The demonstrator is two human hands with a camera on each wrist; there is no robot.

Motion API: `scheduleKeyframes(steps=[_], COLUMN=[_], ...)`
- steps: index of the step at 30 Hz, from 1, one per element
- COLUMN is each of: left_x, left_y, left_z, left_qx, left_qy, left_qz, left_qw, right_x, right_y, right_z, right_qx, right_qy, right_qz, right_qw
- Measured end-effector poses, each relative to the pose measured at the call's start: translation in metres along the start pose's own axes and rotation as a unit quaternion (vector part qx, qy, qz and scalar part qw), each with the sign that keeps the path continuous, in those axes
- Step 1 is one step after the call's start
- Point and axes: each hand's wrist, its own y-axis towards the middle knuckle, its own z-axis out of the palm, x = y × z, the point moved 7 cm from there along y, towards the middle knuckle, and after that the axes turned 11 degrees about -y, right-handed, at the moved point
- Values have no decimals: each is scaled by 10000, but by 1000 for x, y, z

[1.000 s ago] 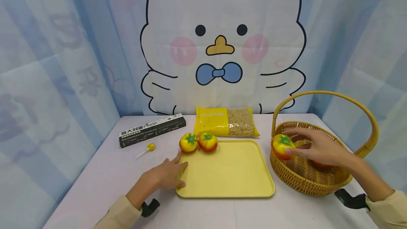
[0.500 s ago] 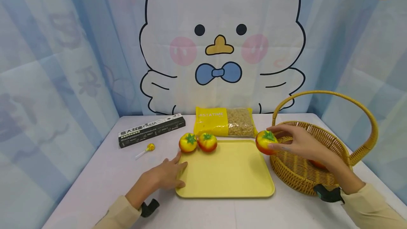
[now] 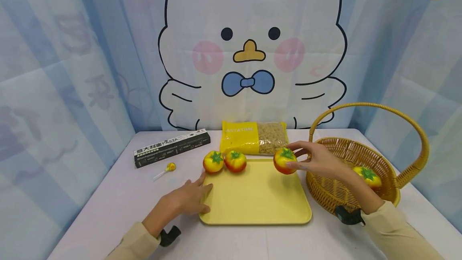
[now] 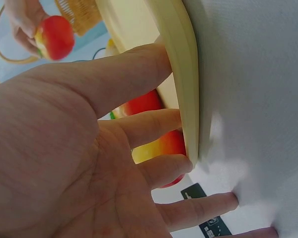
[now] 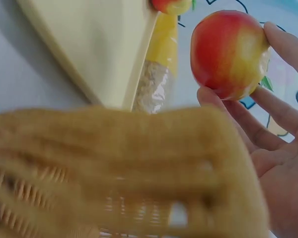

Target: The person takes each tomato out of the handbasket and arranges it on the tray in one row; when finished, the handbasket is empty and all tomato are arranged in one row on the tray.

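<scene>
- A black-and-white pasta box lies at the far left of the bench, a lollipop just in front of it.
- The person's left hand is spread wide, thumb and fingertips touching the left rim of the yellow tray, holding nothing.
- Two tomatoes, the left one and its neighbour, sit side by side at the tray's far left corner; these look done.
- A yellow pasta bag lies behind the tray.
- A third tomato is pinched in the right hand, above the tray's far right part, not yet set down.
- The wicker basket has one tomato visibly left inside; the forearm may hide more. The work seems roughly half done.
</scene>
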Motion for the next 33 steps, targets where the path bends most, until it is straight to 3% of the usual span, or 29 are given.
scheduleKeyframes(steps=[7, 33], left_x=[-1, 0], left_y=[-1, 1], left_z=[0, 0], left_qx=[-8, 15], left_qy=[-3, 37], left_qz=[-4, -43], left_qw=[10000, 10000], right_x=[5, 23], right_y=[15, 53], right_z=[13, 68], right_qx=[-25, -153], right_qy=[337, 454], right_qz=[-86, -320], right_qw=[9994, 9983])
